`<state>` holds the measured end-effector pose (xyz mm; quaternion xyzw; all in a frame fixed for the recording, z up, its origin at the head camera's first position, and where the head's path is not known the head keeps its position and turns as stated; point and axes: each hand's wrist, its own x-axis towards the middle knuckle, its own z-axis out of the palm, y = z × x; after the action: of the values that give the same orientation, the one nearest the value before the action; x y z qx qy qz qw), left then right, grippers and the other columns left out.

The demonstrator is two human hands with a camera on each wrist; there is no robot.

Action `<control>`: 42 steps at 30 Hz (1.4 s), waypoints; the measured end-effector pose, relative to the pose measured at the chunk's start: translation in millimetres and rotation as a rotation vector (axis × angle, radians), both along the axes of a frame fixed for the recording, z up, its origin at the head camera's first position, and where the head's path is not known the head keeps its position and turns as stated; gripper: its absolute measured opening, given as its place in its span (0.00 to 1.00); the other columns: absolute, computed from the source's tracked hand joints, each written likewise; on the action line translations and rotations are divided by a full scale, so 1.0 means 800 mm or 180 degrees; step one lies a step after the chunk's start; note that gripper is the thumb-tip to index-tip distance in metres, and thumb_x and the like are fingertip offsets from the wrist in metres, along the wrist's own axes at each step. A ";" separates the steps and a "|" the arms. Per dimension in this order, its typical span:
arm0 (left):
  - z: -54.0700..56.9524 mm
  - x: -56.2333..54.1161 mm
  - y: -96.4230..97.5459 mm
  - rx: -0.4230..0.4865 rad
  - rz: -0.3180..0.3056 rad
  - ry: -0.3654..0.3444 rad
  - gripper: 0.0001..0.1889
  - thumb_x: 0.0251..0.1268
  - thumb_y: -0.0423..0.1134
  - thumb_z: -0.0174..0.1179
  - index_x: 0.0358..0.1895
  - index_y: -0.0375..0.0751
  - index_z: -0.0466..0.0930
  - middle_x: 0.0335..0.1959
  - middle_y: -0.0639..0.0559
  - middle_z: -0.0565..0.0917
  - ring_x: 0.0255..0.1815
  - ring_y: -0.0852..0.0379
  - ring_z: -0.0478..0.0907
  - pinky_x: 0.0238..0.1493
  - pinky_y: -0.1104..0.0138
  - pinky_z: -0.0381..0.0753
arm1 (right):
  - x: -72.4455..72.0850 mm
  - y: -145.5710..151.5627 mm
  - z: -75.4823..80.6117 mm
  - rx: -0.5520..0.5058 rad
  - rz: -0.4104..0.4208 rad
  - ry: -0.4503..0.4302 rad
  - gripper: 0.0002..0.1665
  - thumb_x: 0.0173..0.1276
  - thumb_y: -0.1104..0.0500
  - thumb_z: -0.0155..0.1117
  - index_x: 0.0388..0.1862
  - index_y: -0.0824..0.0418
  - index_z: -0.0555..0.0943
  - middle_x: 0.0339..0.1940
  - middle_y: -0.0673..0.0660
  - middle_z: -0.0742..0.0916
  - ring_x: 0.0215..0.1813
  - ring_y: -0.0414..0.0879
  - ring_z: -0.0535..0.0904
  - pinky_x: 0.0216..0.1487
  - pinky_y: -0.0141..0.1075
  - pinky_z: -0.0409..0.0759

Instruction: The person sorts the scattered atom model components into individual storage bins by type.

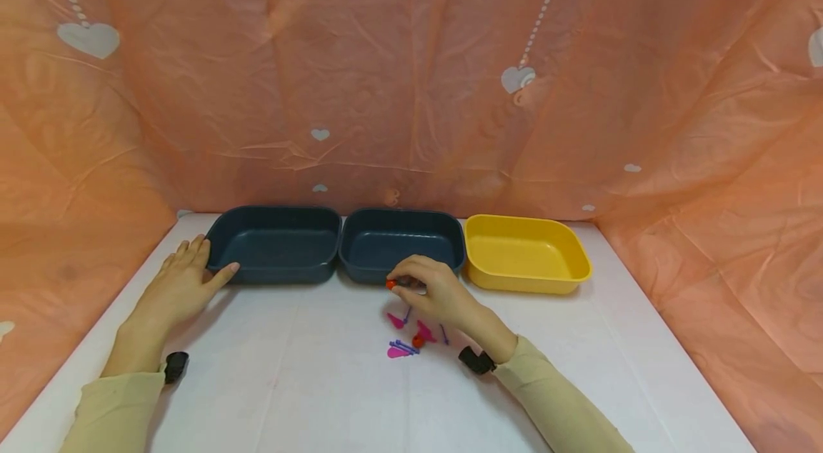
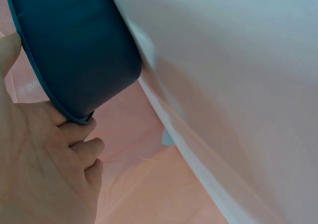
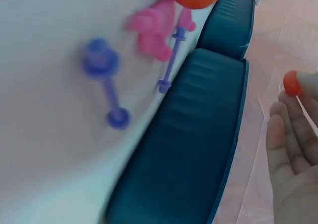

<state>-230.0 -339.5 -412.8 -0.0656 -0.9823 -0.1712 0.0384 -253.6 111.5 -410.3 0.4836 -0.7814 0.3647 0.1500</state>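
Observation:
My right hand [image 1: 437, 289] pinches a small orange-red ball [image 3: 292, 83] between thumb and fingertip, just in front of the middle dark blue tray [image 1: 401, 242]. Below that hand, on the white tabletop, lie a second orange-red ball [image 1: 418, 341], several pink pieces [image 1: 426, 331] and several thin purple rods with knobbed ends [image 3: 171, 60]. My left hand [image 1: 176, 289] rests at the near left corner of the left dark blue tray [image 1: 276, 246], its fingers relaxed against the rim. The left wrist view has the thumb and fingers touching that rim from either side of the corner.
A yellow tray [image 1: 527, 253] stands at the right end of the row, beside the middle one. Behind the trays hangs an orange cloth [image 1: 360, 81] with hearts, which also covers both sides. White cloth [image 1: 308, 381] covers the table.

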 end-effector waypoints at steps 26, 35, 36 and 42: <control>0.001 0.003 0.000 0.0017 0.0026 0.0001 0.51 0.82 0.64 0.42 0.76 0.11 0.43 0.77 0.14 0.46 0.79 0.17 0.40 0.78 0.32 0.39 | -0.060 -0.090 0.034 -0.0035 -0.0024 -0.0333 0.11 0.71 0.63 0.71 0.50 0.63 0.87 0.46 0.55 0.89 0.43 0.43 0.85 0.46 0.40 0.87; -0.002 0.000 0.001 0.0009 0.0039 0.0018 0.52 0.82 0.65 0.42 0.77 0.13 0.42 0.77 0.15 0.46 0.79 0.18 0.42 0.78 0.32 0.41 | -0.074 -0.123 0.038 0.0393 -0.0103 -0.0574 0.12 0.74 0.61 0.70 0.54 0.61 0.87 0.46 0.55 0.87 0.41 0.43 0.82 0.42 0.25 0.80; -0.002 0.000 0.001 0.0009 0.0042 0.0013 0.52 0.82 0.65 0.42 0.77 0.13 0.42 0.78 0.15 0.46 0.79 0.18 0.41 0.78 0.32 0.41 | -0.076 -0.126 0.038 0.0463 -0.0106 -0.0593 0.13 0.74 0.61 0.69 0.55 0.61 0.87 0.47 0.55 0.87 0.41 0.43 0.82 0.42 0.25 0.79; -0.001 0.000 -0.001 0.0017 0.0052 -0.0011 0.52 0.82 0.65 0.42 0.77 0.12 0.43 0.78 0.15 0.46 0.79 0.18 0.40 0.78 0.32 0.40 | -0.084 -0.144 0.037 0.0972 -0.0044 -0.0562 0.14 0.76 0.60 0.68 0.58 0.61 0.86 0.49 0.56 0.87 0.43 0.43 0.83 0.45 0.24 0.79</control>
<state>-229.8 -340.0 -413.6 -0.0572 -0.9824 -0.1736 0.0383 -320.9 -3.6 -380.3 0.4615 -0.8412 0.2818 0.0080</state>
